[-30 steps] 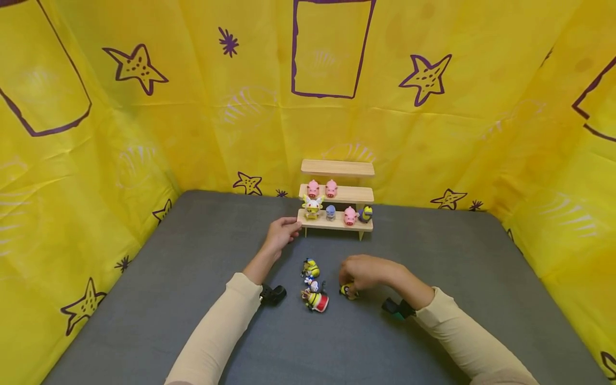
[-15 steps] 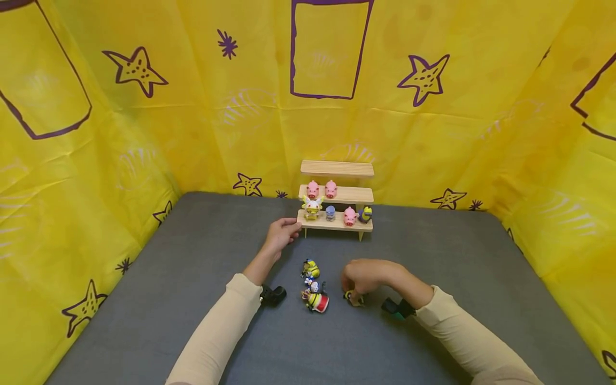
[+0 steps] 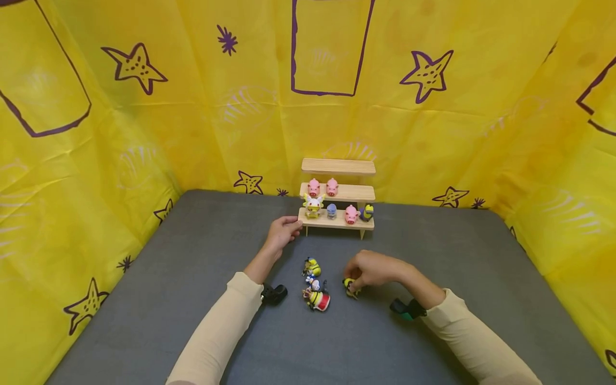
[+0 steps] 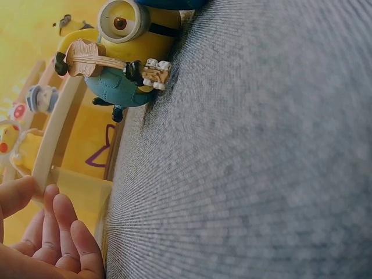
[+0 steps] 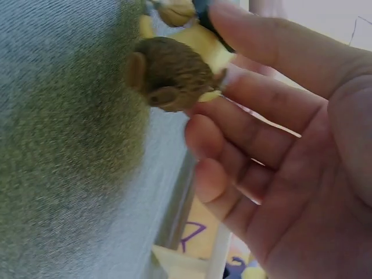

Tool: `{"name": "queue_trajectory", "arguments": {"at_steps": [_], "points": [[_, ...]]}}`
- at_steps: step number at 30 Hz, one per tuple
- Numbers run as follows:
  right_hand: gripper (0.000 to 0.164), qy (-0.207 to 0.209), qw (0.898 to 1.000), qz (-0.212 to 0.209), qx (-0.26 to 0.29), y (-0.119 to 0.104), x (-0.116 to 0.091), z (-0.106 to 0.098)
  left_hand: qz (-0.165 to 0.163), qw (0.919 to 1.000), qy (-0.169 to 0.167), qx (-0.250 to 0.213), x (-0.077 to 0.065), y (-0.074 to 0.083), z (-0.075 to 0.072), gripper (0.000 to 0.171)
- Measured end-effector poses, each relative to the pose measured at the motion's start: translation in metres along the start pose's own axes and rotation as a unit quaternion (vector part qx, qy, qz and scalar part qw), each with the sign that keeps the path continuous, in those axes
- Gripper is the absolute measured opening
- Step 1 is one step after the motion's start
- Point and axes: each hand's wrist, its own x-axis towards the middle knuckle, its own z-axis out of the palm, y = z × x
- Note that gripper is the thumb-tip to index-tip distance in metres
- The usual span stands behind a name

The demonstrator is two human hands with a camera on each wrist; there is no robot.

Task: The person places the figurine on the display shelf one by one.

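Note:
My left hand point(image 3: 283, 234) pinches the left end of the lowest tier of a wooden step shelf point(image 3: 332, 225) between thumb and forefinger. In my right hand point(image 3: 375, 267) is a small yellow minion figurine point(image 3: 349, 286), low over the grey cloth. The right wrist view shows thumb and fingers around it, with a brown textured part point(image 5: 174, 72) facing the camera; whether it touches the cloth I cannot tell. Between the hands lie a minion with a guitar point(image 4: 125, 52), a small white-and-blue figurine point(image 3: 315, 284) and a minion in red and white point(image 3: 320, 301).
Two pink pigs point(image 3: 314, 187) stand on the middle tier. The lowest tier bears a white-and-yellow figurine point(image 3: 313, 207), a grey-blue one point(image 3: 331, 212), another pig point(image 3: 351, 214) and a blue-and-yellow figurine point(image 3: 367, 213). Yellow printed cloth point(image 3: 202, 123) hangs behind and at both sides.
My right hand has turned the minion figurine, shifting toward me and then back up slightly. The left hand stays at the shelf's end.

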Motion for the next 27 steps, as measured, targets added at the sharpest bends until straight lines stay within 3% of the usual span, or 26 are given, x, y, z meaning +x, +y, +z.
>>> {"name": "queue_trajectory", "arguments": {"at_steps": [9,13,27], "points": [[0.021,0.101,0.992,0.009,0.073,0.012,-0.001,-0.001,-0.006,1.0,0.0,0.003,0.001,0.001,-0.001,0.035],[0.025,0.113,0.989,0.014,0.096,0.013,-0.001,-0.002,-0.005,1.0,0.002,0.003,0.0,0.001,-0.001,0.035],[0.022,0.137,0.988,0.004,0.069,0.014,-0.001,-0.001,0.008,1.0,0.0,-0.005,0.0,-0.001,0.001,0.034]]}}
